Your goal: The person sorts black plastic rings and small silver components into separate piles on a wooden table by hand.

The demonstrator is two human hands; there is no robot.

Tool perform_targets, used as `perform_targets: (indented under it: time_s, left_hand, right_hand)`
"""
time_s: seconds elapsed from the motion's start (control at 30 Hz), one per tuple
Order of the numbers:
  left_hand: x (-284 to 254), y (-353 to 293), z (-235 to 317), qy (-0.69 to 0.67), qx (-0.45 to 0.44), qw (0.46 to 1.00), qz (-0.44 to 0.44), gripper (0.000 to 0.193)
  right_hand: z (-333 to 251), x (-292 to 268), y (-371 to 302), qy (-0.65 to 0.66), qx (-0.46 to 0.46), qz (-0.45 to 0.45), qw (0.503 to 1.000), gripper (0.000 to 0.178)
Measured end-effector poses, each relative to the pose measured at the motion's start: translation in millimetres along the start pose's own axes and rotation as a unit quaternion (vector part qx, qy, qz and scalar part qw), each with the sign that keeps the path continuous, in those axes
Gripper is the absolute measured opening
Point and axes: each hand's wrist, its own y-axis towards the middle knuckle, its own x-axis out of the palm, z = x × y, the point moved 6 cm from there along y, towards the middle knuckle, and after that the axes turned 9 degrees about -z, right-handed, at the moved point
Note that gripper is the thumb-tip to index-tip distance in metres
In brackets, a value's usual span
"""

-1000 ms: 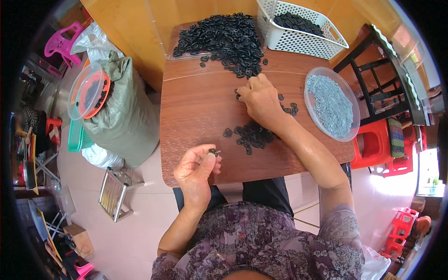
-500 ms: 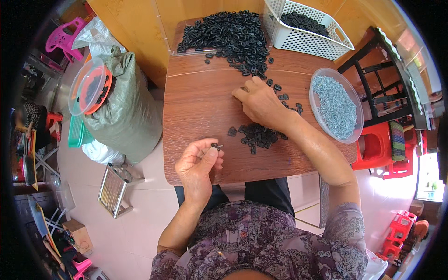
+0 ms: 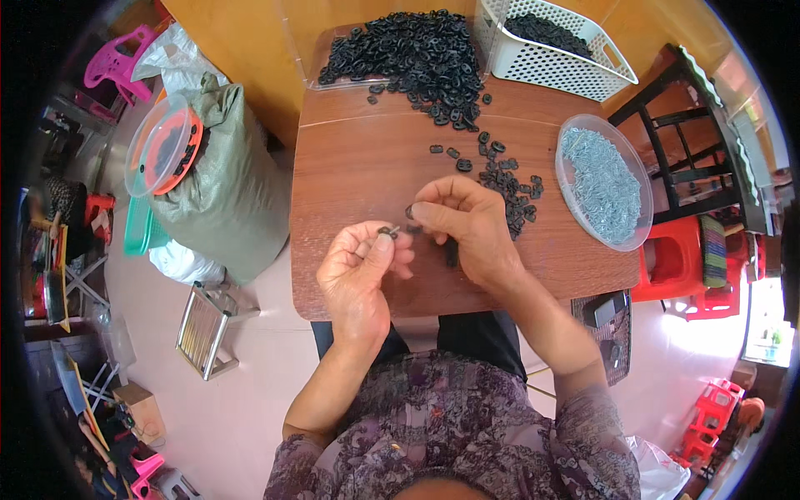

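In front of my body, my left hand [image 3: 357, 279] pinches a small black plastic piece [image 3: 384, 231] between thumb and fingers, with a thin metal screw [image 3: 397, 228] sticking out of it. Close beside it, my right hand [image 3: 479, 237] holds a small black oval piece [image 3: 409, 212] between thumb and forefinger. The two pieces are near each other but apart. Under and beyond my right hand lie scattered black two-holed pieces [image 3: 512, 187], some hidden by the hand. A large heap of black oval pieces [image 3: 408, 62] lies at the far side of the brown table [image 3: 358, 175].
A round clear tub [image 3: 562, 179] of silvery screws stands at the table's right edge. At the back right is a white perforated basket [image 3: 558, 71] with black pieces. Left of the table stand a filled sack [image 3: 229, 192] carrying bowls and a metal-framed stool [image 3: 204, 332].
My right hand has come back from the heap toward my left hand, bringing a black oval piece. A few pieces now lie nearer on the table. My left hand has risen slightly.
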Motion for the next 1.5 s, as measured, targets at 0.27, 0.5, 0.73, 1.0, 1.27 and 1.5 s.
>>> perform_targets:
  time_s: [0.27,0.5,0.73,1.0,1.27,1.5]
  left_hand:
    - [1.3,-5.4,2.6,-0.006,0.024,1.0,-0.002,0.009]
    - [-0.9,-9.4,0.0,-0.001,0.019,1.0,0.0,0.009]
    - [-0.6,-20.6,5.2,0.056,0.019,0.998,0.011,0.013]
    - [0.2,-28.1,7.8,0.1,0.009,0.995,-0.008,0.019]
    - [-0.1,-27.4,6.6,0.098,0.009,0.995,-0.005,0.018]
    - [-10.1,-26.4,9.1,0.086,0.021,0.996,0.016,0.016]
  right_hand:
    - [6.4,10.6,-28.3,-0.019,-0.06,0.031,0.998,0.012]
    - [12.7,6.3,-38.5,-0.006,-0.014,0.004,1.0,0.017]
    - [19.3,6.7,-32.7,0.137,0.1,-0.006,0.986,0.014]
    - [25.6,10.2,-28.9,0.197,0.117,-0.027,0.973,0.016]
    - [29.4,15.7,-28.0,0.207,0.128,-0.044,0.969,0.014]
    - [27.7,17.9,-27.6,0.118,0.088,-0.038,0.988,0.013]
